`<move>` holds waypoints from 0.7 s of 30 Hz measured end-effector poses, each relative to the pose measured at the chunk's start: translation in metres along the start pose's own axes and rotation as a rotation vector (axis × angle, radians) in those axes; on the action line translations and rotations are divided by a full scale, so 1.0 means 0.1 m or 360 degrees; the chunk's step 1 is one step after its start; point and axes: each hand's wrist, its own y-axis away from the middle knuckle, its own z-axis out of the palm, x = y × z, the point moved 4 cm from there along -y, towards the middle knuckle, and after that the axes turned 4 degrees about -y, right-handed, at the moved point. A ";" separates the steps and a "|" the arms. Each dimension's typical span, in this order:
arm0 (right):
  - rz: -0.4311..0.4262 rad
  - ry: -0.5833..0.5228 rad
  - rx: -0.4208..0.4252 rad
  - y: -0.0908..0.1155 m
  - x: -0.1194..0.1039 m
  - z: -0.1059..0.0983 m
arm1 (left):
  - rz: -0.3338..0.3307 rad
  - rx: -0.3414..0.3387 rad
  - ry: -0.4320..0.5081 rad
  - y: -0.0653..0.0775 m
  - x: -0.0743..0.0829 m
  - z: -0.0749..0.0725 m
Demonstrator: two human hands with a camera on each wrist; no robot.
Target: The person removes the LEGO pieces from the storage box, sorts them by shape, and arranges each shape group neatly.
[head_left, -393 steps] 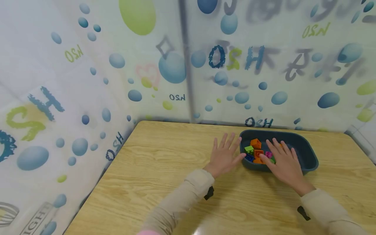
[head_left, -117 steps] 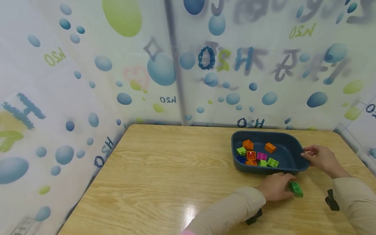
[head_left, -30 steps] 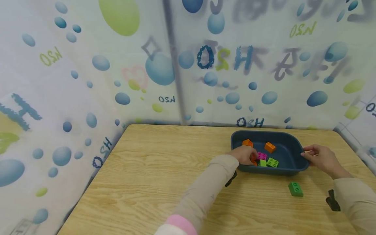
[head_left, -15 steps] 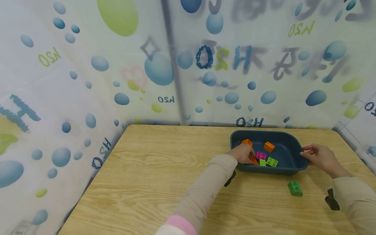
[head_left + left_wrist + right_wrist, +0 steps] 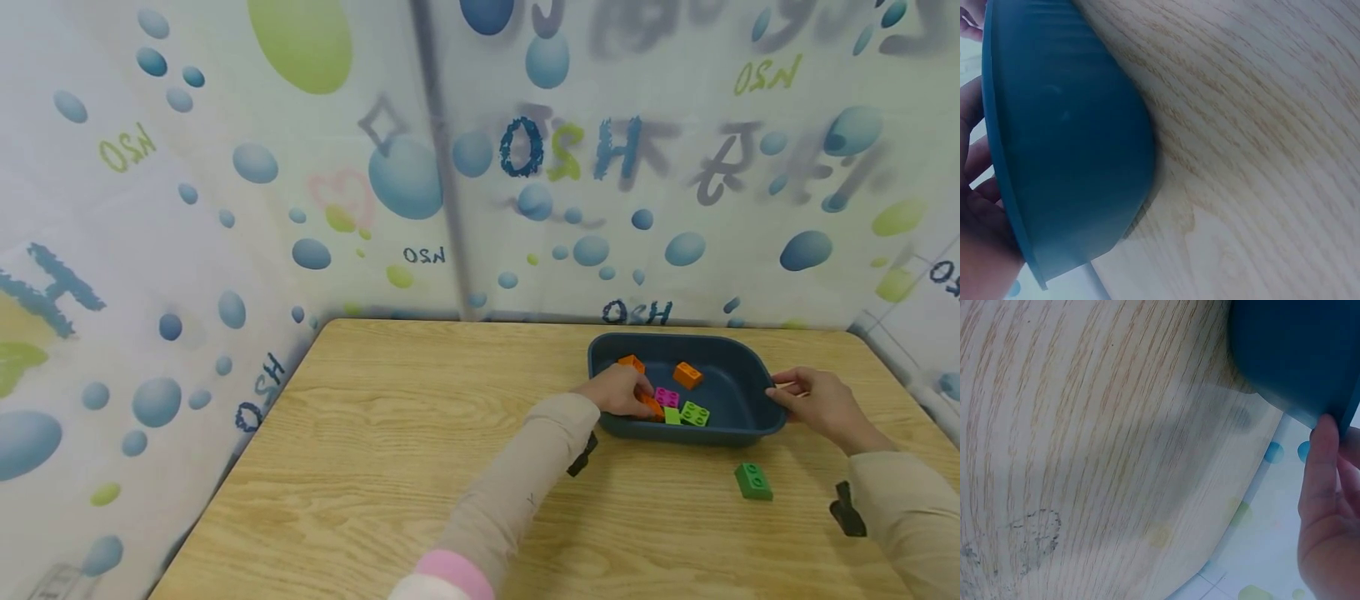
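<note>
Head view suggests a picking-out step to me: the right hand (image 5: 825, 408) pinches the tub (image 5: 712, 435), the left hand (image 5: 617, 390) curls by an orange brick (image 5: 655, 407) inside it, hold unclear, so next I'd want a sure pinch before lifting.

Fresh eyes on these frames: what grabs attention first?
Probably the bubble-printed backdrop, which fills most of the head view behind the wooden table. Next, the bright bricks in the dark blue bin toward the table's far right, with the left hand reaching in and the right hand pinching its right rim. Then the lone green brick on the table, in front of the bin.
</note>
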 end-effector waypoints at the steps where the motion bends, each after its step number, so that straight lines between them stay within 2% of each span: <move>1: -0.0002 0.0004 0.0004 0.00 0.00 0.00 | -0.0003 0.0004 -0.0003 0.01 0.00 -0.01; 7: 0.0010 0.0012 0.0005 0.00 0.00 0.00 | -0.0013 0.0027 -0.0020 0.07 0.00 -0.07; 11: 0.0017 0.0001 0.0000 0.00 0.01 0.01 | -0.0038 0.0034 0.0019 0.11 0.00 -0.09; 21: -0.0005 0.0016 0.0023 -0.01 0.01 0.00 | -0.0017 0.0058 0.0170 0.14 -0.04 -0.10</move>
